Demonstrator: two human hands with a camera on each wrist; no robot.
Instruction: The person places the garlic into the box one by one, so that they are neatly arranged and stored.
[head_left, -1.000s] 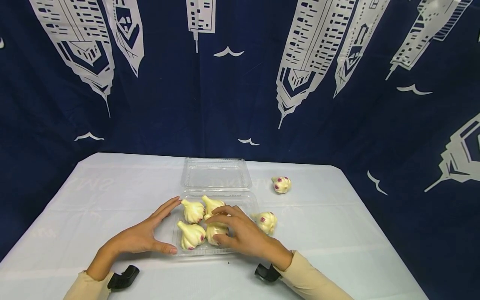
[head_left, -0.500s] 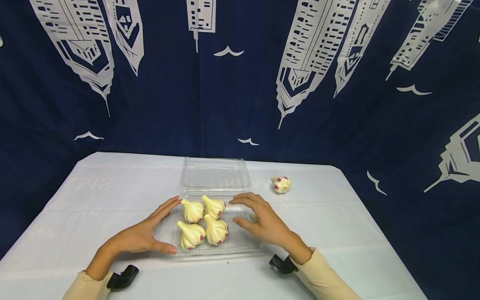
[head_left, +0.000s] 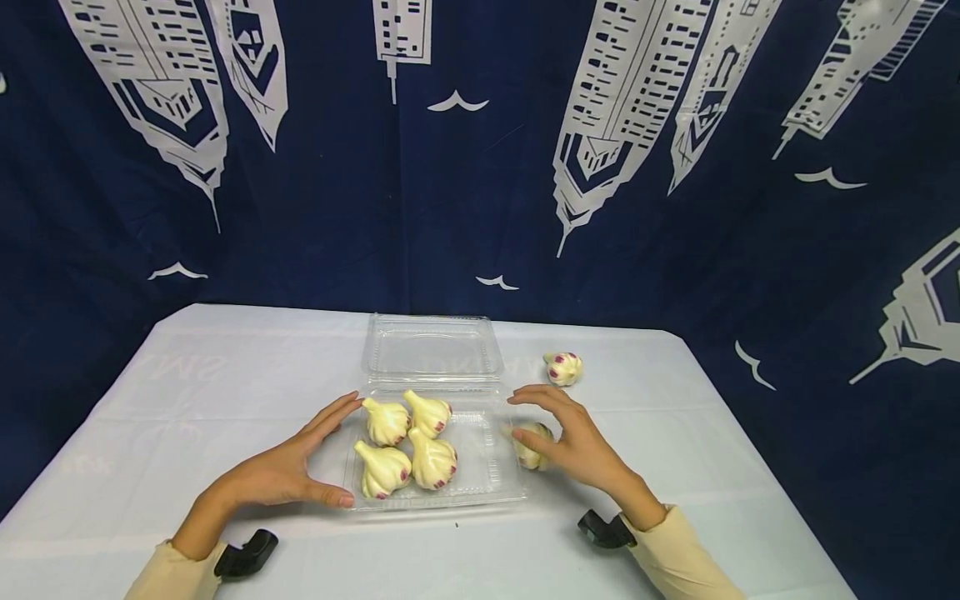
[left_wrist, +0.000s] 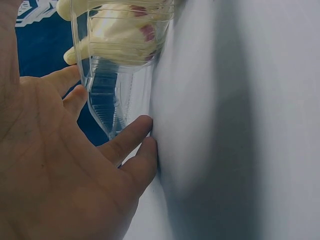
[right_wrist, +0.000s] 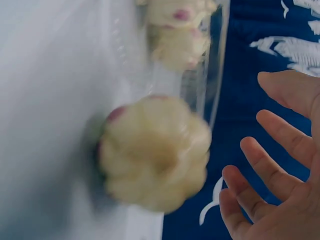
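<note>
The right hand (head_left: pixel 576 440) half covers the near loose garlic bulb (head_left: pixel 530 457), hiding much of its stem end behind the thumb; the right wrist view blurs that bulb and cuts off most of the palm. The left wrist view crops the bulbs in the tray at its top edge, and whether the left hand (head_left: pixel 281 468) presses the clear plastic tray (head_left: pixel 480 458) or merely meets it is hard to tell.

The near loose bulb sits just outside the tray's right wall, its rounded root end toward the right wrist camera. Inside the tray's left part, the back-left bulb (head_left: pixel 388 425), back-right bulb (head_left: pixel 431 415), front-left bulb (head_left: pixel 386 473) and front-right bulb (head_left: pixel 435 463) all lie with necks pointing back and left, long axes slanting. The far loose bulb (head_left: pixel 563 368) lies on the white tablecloth (head_left: pixel 712 467), neck leftward.

The right fingers are spread, pinching nothing; the left fingers are spread too, along the tray's left edge. Behind the tray lies the open hinged lid (head_left: pixel 435 350)
</note>
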